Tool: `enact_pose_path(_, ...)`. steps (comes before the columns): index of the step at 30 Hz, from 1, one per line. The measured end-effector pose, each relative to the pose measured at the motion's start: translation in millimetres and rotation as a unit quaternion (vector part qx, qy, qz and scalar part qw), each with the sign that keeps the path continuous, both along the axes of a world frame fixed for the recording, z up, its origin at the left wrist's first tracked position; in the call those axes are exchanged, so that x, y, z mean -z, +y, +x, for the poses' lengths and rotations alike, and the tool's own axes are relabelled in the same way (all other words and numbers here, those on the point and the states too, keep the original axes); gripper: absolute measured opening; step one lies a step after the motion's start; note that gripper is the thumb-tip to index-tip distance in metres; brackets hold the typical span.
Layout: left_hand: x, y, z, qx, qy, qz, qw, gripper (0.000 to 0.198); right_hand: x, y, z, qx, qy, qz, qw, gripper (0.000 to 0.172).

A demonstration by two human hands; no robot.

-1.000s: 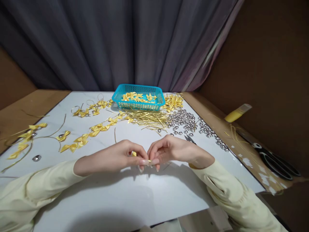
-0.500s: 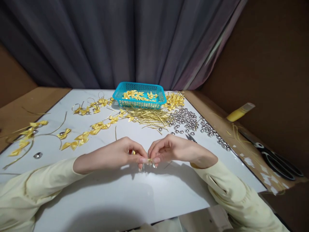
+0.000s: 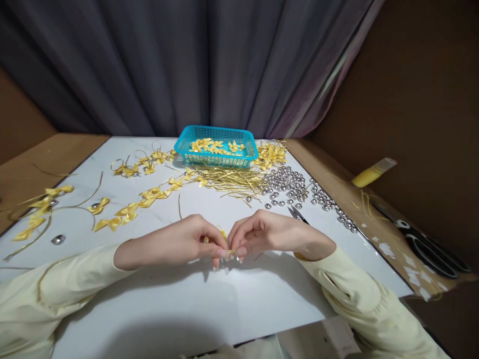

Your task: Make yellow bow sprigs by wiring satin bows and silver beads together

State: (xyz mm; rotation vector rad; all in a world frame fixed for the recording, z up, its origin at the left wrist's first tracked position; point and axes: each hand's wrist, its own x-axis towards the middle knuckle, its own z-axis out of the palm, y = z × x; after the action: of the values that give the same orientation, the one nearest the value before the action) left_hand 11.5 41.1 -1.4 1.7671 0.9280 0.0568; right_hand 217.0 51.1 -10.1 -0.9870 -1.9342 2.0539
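My left hand (image 3: 204, 242) and my right hand (image 3: 256, 233) meet over the middle of the table, fingertips pinched close together. Between them shows a short bit of gold cord (image 3: 231, 252), gripped from both sides. A bit of yellow ribbon (image 3: 223, 233) peeks out behind the left fingers; the rest is hidden. Beyond the hands lies a pile of gold cords (image 3: 234, 182). A row of yellow ribbon bows (image 3: 149, 197) runs from it to the left. Silver heart-shaped beads (image 3: 286, 182) are heaped to the right.
A turquoise basket (image 3: 217, 160) with bows inside stands at the back, more bows (image 3: 271, 154) beside it. Small scissors (image 3: 297, 214) lie beyond my right wrist. Black-handled scissors (image 3: 430, 252) and a yellow glue bottle (image 3: 374, 172) are at the right. Bows on cords (image 3: 41, 207) lie left.
Both hands have shifted slightly, and the fingertips are closer together. More yellow ribbon shows behind the left fingers. The things on the table stay put.
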Motion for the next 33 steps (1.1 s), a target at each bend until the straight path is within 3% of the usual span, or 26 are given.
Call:
enact_pose_path(15,1.8,2.4,-2.4,0.049,0.012,0.021,0.999,0.021,4.1,-0.8,-1.2,-0.005,-0.024,0.007,1.000,0.018)
enact_pose_path(25,1.1,0.8,-3.6,0.032,0.045,0.029,0.998,0.024,0.8,-1.4,-1.1,0.011,-0.026,0.054,0.998,0.012)
enact_pose_path(33,-1.1,2.0,-3.4,0.036,0.019,0.028,0.999,0.028,-3.6,-2.3,-2.0,0.019,-0.030,0.087,0.996,0.011)
